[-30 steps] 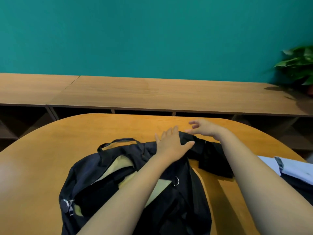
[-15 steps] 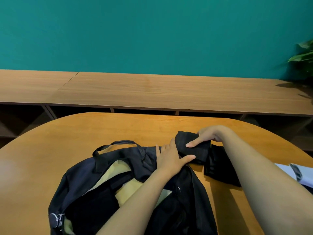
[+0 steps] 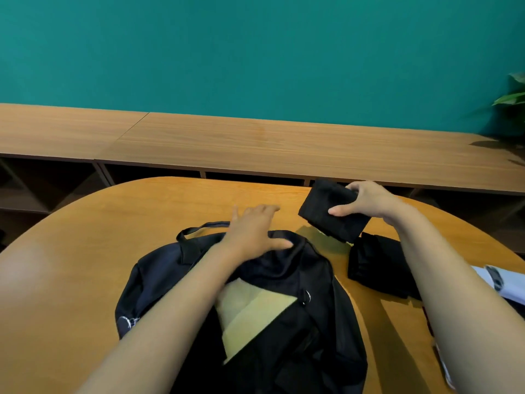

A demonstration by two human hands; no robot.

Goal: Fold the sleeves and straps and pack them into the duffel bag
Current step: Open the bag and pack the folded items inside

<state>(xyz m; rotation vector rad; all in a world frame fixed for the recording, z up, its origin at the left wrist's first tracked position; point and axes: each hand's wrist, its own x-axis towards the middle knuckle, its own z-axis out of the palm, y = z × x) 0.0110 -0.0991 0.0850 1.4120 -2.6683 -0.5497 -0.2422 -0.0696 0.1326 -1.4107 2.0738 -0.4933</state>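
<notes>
Pinching a folded black cloth bundle [image 3: 326, 223], thumb on its near face and fingers curled over its far edge, the right grip [image 3: 369, 200], a bare hand, holds it closed. The bundle appears lifted just off the oval orange-wood table [image 3: 85, 265], judging by the shadow under it, at about one o'clock from the dark navy soft-fabric duffel bag [image 3: 284, 265]. The left grip [image 3: 252, 231] lies open and flat, fingers straight, pressing on the bag's far end at twelve o'clock, with the bag's looped carry handle [image 3: 199, 228] just beside it at eleven. The bag's mouth gapes at its middle and shows pale yellow-green lining [image 3: 250, 308]. A second folded black cloth piece [image 3: 377, 268] rests on the table at three o'clock from the bag, close to it and partly under the right forearm. At four o'clock, by the table's edge, lies a white-and-grey item [image 3: 494, 280], too cut off to identify. The bundle looks light, soft and limp, not fragile. Its layers would likely slump open if it were taken by one corner, so the better hold is across the whole folded thickness, midway along an edge, as here. The bag's slack fabric will probably sag over the opening, so the flat hand may have to spread it.
</notes>
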